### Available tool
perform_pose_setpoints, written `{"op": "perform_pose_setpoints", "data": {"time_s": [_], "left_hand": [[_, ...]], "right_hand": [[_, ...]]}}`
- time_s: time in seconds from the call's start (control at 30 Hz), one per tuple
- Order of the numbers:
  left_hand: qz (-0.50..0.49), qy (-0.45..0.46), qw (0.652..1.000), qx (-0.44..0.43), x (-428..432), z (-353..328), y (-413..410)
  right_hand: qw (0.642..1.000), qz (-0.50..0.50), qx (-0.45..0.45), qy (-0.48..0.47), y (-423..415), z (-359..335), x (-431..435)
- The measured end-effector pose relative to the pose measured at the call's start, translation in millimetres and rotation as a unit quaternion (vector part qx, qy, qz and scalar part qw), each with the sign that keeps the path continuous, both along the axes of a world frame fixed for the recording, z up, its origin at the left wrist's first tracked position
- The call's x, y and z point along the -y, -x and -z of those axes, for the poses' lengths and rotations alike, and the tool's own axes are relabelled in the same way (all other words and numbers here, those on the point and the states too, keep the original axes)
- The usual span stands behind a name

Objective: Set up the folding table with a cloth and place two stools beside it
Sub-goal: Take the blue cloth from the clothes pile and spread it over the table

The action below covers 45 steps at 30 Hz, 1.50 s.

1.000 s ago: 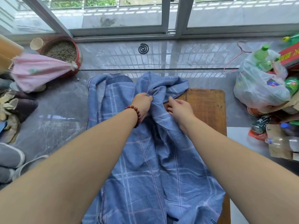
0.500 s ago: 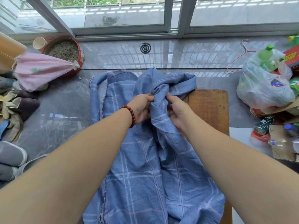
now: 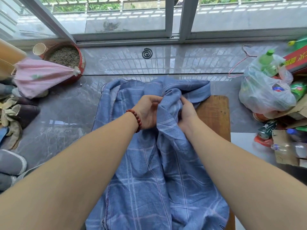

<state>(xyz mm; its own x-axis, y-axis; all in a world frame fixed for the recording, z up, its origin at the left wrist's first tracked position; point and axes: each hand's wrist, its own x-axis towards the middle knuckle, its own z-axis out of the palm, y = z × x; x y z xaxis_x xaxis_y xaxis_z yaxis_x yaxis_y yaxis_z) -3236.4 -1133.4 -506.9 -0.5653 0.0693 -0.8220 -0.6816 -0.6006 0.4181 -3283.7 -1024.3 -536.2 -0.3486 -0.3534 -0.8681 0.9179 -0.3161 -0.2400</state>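
Pinching the cloth [image 3: 149, 188], lengthwise near-to-far, are left hand [image 3: 147, 112] and right hand [image 3: 186, 111].

Head view, steeply downward, close above hands [image 3: 166, 112]

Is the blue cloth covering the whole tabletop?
No: the left hand and right hand bunch the cloth, and the wooden tabletop lies bare on the right.
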Motion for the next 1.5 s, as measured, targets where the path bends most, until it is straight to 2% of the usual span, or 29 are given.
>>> {"op": "perform_pose_setpoints", "data": {"time_s": [0.17, 0.27, 0.47, 0.7, 0.87, 1.03, 1.17, 1.27, 1.37, 1.5], "left_hand": [[-0.043, 0.005, 0.999, 0.014, 10.0, -0.6, -7.8], [-0.066, 0.035, 0.996, 0.043, 11.7, -2.4, -9.0], [-0.075, 0.055, 0.994, 0.053, 15.3, 0.7, -11.5], [-0.107, 0.059, 0.992, 0.029, 23.7, 3.3, -20.8], [-0.146, 0.060, 0.987, -0.008, 25.8, -3.1, -14.5], [-0.124, 0.129, 0.984, -0.005, 22.8, -10.2, -3.8], [-0.133, 0.182, 0.974, -0.009, 13.7, -13.9, 7.0], [-0.085, 0.192, 0.977, -0.033, 1.1, -10.7, 11.3], [0.041, 0.198, 0.979, -0.039, -16.9, -1.0, 10.4], [0.149, 0.342, 0.927, -0.044, -33.0, 10.8, 3.3]], "right_hand": [[0.990, -0.051, 0.024, -0.133, -9.1, 16.1, -5.5], [0.980, -0.029, 0.017, -0.194, -8.9, 21.4, -6.8], [0.992, 0.035, -0.046, -0.110, -1.4, 10.4, 7.5], [0.986, 0.045, -0.064, -0.148, -5.5, 12.0, 3.6], [0.943, 0.039, -0.163, -0.286, 4.0, 5.6, -16.9], [0.922, -0.041, -0.189, -0.335, 33.0, -9.5, -35.5], [0.880, -0.084, -0.226, -0.410, 57.6, -24.2, -53.6], [0.867, -0.056, -0.266, -0.417, 65.6, -29.1, -63.4], [0.862, -0.075, -0.307, -0.396, 61.7, -29.1, -69.9], [0.862, -0.082, -0.316, -0.387, 52.6, -20.0, -77.2]]}}
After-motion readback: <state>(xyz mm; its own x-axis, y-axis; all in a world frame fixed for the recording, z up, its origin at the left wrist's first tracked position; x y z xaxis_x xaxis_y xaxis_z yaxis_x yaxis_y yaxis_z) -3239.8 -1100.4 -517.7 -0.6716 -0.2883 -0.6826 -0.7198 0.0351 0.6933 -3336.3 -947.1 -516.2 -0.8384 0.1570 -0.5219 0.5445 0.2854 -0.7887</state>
